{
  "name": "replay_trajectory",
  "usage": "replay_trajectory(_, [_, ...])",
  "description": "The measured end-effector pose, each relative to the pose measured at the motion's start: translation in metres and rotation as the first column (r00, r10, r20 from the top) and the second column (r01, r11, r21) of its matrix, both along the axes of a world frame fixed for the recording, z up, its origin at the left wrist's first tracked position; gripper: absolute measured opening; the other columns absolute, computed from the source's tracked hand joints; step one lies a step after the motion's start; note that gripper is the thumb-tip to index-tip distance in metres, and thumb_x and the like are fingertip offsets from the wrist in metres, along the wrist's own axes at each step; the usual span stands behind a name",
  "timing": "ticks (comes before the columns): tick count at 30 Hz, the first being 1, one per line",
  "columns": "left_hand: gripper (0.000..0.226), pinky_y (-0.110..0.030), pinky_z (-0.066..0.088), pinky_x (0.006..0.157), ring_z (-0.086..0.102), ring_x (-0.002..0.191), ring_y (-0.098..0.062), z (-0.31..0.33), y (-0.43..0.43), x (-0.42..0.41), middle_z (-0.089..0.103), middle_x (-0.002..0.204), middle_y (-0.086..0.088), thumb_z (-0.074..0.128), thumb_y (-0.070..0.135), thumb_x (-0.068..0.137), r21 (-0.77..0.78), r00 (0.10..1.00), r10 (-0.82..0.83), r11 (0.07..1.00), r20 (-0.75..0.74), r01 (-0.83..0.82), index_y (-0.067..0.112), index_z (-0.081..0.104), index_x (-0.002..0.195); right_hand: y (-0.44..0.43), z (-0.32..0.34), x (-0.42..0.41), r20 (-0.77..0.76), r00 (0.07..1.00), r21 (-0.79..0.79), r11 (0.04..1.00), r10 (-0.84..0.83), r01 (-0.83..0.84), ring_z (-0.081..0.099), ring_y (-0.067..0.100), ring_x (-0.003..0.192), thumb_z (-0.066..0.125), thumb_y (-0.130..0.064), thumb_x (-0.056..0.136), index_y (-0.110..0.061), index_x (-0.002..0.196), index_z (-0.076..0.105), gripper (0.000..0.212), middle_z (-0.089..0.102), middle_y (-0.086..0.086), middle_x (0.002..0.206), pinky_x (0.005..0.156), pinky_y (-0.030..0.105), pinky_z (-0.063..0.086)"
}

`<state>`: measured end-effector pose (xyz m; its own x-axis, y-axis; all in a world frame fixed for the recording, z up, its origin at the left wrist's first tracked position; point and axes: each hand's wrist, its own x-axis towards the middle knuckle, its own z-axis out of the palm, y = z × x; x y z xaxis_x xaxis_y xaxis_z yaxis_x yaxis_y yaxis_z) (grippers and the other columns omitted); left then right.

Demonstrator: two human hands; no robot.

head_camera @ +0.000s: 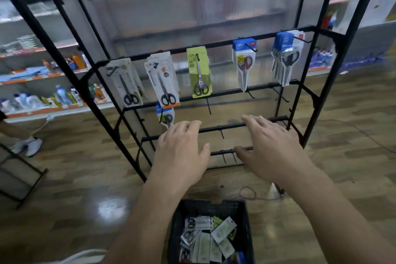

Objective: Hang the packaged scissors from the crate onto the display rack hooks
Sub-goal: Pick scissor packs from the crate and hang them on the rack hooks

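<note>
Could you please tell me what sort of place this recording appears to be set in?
Most likely a retail shop: a black display rack hung with packaged scissors, shelves of bottled goods along the left, and a crate of more packs on the floor.

Wood floor (85,178) carries black crate (211,204) and display rack (214,128); scissor packs (199,70) hang from rack hooks.

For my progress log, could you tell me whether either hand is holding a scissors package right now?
No, the left hand and right hand are both open and empty before the rack.
</note>
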<state>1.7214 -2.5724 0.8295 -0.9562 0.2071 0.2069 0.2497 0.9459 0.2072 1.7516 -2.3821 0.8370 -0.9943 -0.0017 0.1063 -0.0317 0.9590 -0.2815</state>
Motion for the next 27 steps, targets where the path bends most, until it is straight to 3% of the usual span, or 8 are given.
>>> replay_trajectory(7, [0.054, -0.039, 0.035, 0.114, 0.040, 0.140, -0.017, 0.000, 0.034, 0.029, 0.047, 0.148, 0.007, 0.051, 0.049, 0.101, -0.093, 0.999, 0.046, 0.995, 0.024, -0.044, 0.030, 0.039, 0.150, 0.033, -0.014, 0.020, 0.011, 0.998, -0.034, 0.997, 0.068, -0.068, 0.020, 0.020, 0.154, 0.053, -0.048, 0.099, -0.021, 0.157, 0.024, 0.070, 0.033, -0.001, 0.162, 0.123, 0.036, 0.018])
replay_trajectory(14, [0.053, -0.038, 0.032, 0.116, 0.037, 0.141, -0.015, 0.006, 0.051, 0.037, 0.046, 0.148, 0.010, 0.049, 0.049, 0.101, -0.145, 1.000, 0.010, 0.989, 0.017, -0.007, 0.032, 0.038, 0.150, 0.052, -0.020, 0.032, -0.013, 1.000, -0.075, 0.997, 0.022, -0.023, 0.021, 0.019, 0.154, 0.052, -0.050, 0.100, -0.021, 0.160, 0.017, 0.076, 0.030, -0.002, 0.164, 0.125, 0.038, 0.017])
replay_trajectory(27, [0.058, -0.037, 0.028, 0.119, 0.031, 0.147, -0.014, -0.014, -0.004, 0.022, 0.040, 0.156, 0.009, 0.048, 0.049, 0.103, -0.108, 0.998, -0.022, 0.994, 0.063, 0.029, 0.031, 0.031, 0.156, -0.005, -0.034, 0.022, 0.016, 1.000, -0.036, 0.999, 0.008, -0.007, 0.017, 0.019, 0.155, 0.052, -0.051, 0.099, -0.021, 0.160, 0.018, 0.075, 0.030, -0.003, 0.164, 0.126, 0.038, 0.018])
